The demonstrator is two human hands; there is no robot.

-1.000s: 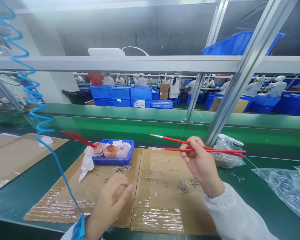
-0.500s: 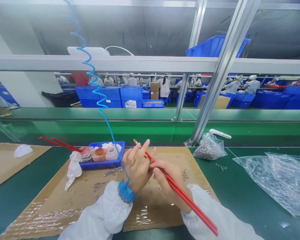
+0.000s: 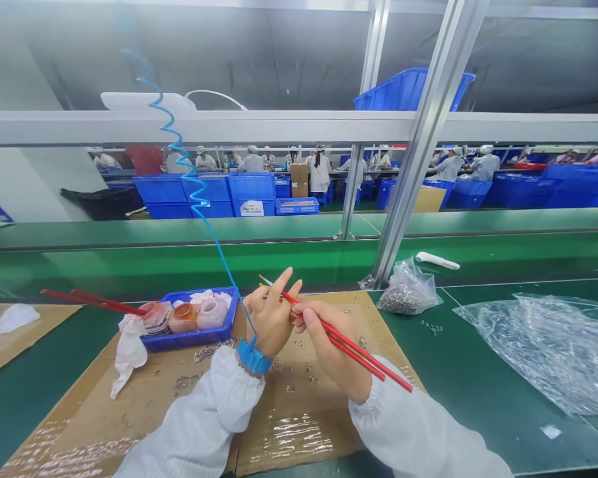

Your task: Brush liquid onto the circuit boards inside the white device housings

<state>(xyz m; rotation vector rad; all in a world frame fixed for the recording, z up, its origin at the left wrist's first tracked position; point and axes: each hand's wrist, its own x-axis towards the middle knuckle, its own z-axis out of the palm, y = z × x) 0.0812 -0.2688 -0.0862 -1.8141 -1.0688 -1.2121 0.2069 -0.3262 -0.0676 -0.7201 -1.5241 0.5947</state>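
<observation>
My right hand [image 3: 331,342] is closed around two thin red-handled paintbrushes [image 3: 351,345], whose tips point up and left past my left fingers. Close beside it, my left hand [image 3: 270,322] has its fingers bent, some raised, and its thumb side is turned away. Anything pinched there is hidden. A blue wrist strap [image 3: 254,358] with a coiled blue cord [image 3: 195,189] sits on my left wrist. Small metal parts [image 3: 309,372] lie scattered beneath my hands on the brown cardboard sheet [image 3: 294,435], with more metal parts [image 3: 185,382] to the left.
A blue tray [image 3: 179,341] at the left holds several small jars, including an orange-stained jar [image 3: 183,317], with red sticks leaning out. White tissue [image 3: 129,348] hangs over its corner. To the right are a bag of metal parts [image 3: 408,292], clear plastic [image 3: 533,345] and a metal post [image 3: 413,153].
The view has shifted slightly, moving the tray left. The back ends of the two brushes have swung upward and spread apart in my right hand. Both hands stay close together.
</observation>
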